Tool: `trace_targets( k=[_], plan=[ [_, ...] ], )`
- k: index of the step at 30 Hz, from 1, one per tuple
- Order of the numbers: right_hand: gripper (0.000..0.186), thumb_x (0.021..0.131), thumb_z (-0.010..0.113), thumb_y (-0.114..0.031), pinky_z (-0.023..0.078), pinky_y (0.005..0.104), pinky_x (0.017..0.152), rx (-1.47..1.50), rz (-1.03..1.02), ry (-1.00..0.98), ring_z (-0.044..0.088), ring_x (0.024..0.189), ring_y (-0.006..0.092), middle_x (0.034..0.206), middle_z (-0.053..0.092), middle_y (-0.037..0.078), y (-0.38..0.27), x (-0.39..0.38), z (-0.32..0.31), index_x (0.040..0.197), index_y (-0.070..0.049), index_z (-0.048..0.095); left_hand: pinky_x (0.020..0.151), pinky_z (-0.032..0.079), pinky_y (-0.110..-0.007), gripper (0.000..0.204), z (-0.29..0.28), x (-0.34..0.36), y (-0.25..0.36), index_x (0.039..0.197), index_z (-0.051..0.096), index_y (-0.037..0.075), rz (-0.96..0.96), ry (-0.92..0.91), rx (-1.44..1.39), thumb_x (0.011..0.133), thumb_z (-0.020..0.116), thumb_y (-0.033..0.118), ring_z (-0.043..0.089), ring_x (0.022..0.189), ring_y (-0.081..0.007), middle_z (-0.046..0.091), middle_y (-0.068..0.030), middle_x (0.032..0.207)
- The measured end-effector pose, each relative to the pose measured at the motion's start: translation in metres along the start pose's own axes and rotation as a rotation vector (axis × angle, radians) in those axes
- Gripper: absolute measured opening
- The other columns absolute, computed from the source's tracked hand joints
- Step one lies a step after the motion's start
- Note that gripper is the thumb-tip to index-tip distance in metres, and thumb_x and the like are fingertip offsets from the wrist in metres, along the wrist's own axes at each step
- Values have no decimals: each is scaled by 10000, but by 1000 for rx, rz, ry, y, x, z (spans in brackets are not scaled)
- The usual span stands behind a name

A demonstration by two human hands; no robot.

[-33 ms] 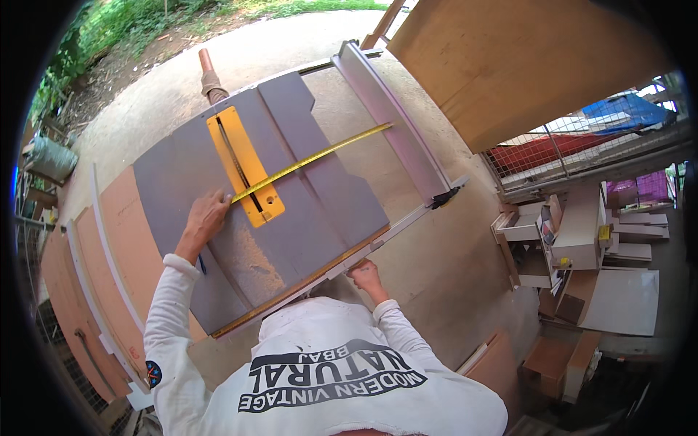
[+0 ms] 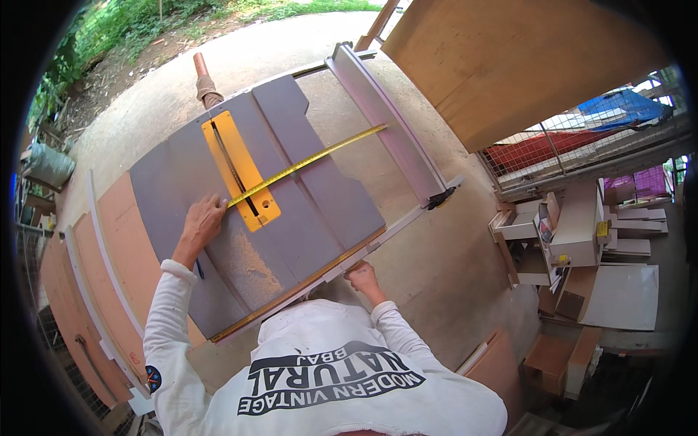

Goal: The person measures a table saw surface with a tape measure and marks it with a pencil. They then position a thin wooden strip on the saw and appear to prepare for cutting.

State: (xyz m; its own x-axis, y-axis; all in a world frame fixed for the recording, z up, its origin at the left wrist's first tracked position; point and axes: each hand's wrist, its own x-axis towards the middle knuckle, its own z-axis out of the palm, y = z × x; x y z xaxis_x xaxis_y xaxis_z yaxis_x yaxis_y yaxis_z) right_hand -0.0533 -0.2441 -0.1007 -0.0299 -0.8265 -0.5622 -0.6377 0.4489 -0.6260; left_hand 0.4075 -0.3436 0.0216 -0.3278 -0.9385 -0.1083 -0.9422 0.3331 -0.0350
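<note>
A yellow tape measure [image 2: 309,161] stretches across the grey table saw top [image 2: 171,167], over the saw's yellow throat plate [image 2: 242,171] with its dark blade slot. At its left end my left hand [image 2: 203,224] is closed on the tape and rests on the saw top. The tape's far end meets the saw's long metal fence [image 2: 389,131], which stands at the right on its rails. Below the front rail [image 2: 320,280] my right hand [image 2: 363,281] is closed, its fingers curled at the rail's underside. What it grips is hidden.
Sawdust [image 2: 254,265] lies near the front of the saw top. Pinkish boards [image 2: 120,225] stand at the left. A large brown panel [image 2: 516,58] is at the far right, with stacked drawers and boards [image 2: 574,232] below it. A wrapped pipe [image 2: 206,83] projects behind the saw.
</note>
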Motion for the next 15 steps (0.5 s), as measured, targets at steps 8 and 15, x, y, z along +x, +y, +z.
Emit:
trace_targets(
  k=[8, 15],
  plan=[
    [248, 741, 704, -202, 562, 429, 731, 57, -179, 106, 713, 777, 366, 823, 715, 217, 20, 0, 5, 888, -2, 701, 769, 546, -379, 355, -6, 4, 6, 1270, 688, 77, -5, -18, 10, 941, 558, 50, 638, 920, -262, 605, -93, 972],
    [501, 819, 789, -325, 563, 344, 602, -123, 32, -443, 711, 737, 190, 881, 739, 102, -23, -15, -71, 1140, 45, 682, 782, 539, -376, 388, 5, -3, 0, 1282, 668, 72, -36, -46, 20, 907, 576, 46, 628, 961, -251, 598, -90, 1020]
  ],
)
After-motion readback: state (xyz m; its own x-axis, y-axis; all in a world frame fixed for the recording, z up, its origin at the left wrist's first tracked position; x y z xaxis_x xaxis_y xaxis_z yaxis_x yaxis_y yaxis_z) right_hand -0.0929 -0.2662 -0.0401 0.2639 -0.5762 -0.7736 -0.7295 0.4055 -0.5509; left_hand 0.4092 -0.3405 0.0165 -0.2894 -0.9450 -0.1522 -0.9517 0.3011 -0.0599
